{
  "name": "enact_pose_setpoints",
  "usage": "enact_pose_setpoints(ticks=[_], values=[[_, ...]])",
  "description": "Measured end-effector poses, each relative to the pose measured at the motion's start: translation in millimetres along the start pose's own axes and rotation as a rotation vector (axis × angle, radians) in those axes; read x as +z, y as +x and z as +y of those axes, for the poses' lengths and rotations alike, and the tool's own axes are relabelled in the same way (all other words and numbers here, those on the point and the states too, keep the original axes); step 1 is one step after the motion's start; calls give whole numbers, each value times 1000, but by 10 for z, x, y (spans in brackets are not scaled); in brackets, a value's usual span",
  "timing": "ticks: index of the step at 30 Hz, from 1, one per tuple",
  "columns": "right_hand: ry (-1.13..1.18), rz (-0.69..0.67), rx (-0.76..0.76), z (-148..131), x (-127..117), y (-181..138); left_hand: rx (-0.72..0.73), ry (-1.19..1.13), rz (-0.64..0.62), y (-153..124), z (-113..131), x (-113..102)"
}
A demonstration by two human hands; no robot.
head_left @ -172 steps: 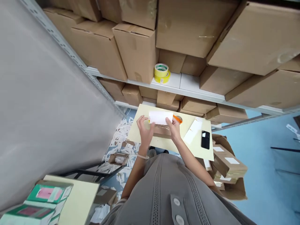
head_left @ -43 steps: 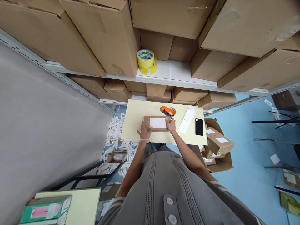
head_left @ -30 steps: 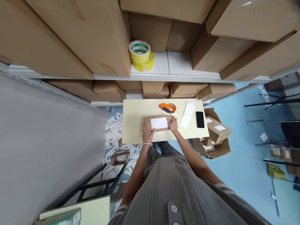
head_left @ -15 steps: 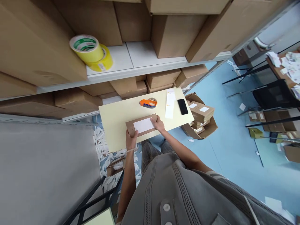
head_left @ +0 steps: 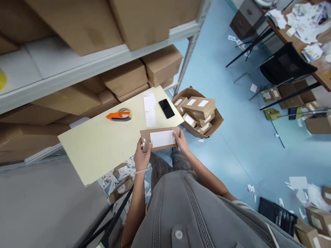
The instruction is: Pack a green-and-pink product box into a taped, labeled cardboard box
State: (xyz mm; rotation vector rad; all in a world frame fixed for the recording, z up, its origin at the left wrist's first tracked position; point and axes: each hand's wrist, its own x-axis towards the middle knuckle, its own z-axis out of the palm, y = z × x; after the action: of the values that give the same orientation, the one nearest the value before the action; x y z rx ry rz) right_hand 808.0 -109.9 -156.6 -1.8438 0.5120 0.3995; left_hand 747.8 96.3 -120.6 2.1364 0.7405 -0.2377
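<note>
Gripping a brown cardboard parcel (head_left: pixel 159 135) with both hands, I hold it at the near edge of the pale yellow board (head_left: pixel 90 144), right in front of my body. A white label (head_left: pixel 162 138) lies flat on its upper face, and glossy clear tape (head_left: pixel 145 145) shows at its left end, so those are on. I can't see the underside or the far side, so I can't say what is done there. My left hand (head_left: pixel 141 155) is closed around the left end, and my right hand (head_left: pixel 181 140) grips the right end. Farther out on the board, an orange tape dispenser (head_left: pixel 119 116) lies untouched, with a long white paper strip (head_left: pixel 149 109) and a black phone (head_left: pixel 166 108) to its right. Beyond the board's right corner, on the blue floor (head_left: pixel 240 151), an open carton (head_left: pixel 216 120) holds labelled parcels (head_left: pixel 199 105) much like mine, while the one in my hands stays outside it. Cartons fill the white steel shelving (head_left: pixel 103 58) on the far side.
</note>
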Motion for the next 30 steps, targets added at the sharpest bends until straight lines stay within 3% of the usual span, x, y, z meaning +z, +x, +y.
enact_pose_setpoints(ticks=[4,8,12,15,19,24,27,30], values=[[23,149,61,333,-840,40,93,-18,-167,-157,400,657],[36,304,163,644,-1486,52,149,91,-311,-244,778,1222],[95,418,238,800,-1879,176,217,133,-435,-142,1163,1647],[154,471,218,716,-2017,416,291,154,-480,144,1517,1858],[188,475,170,335,-2082,958,346,200,-459,830,2080,2055],[155,414,257,-166,-2187,1602,403,222,-413,1730,2699,2168],[135,475,198,-248,-2295,1712,412,185,-300,1964,2837,2065],[181,515,85,-203,-2400,1649,411,43,-248,1935,2737,1835]])
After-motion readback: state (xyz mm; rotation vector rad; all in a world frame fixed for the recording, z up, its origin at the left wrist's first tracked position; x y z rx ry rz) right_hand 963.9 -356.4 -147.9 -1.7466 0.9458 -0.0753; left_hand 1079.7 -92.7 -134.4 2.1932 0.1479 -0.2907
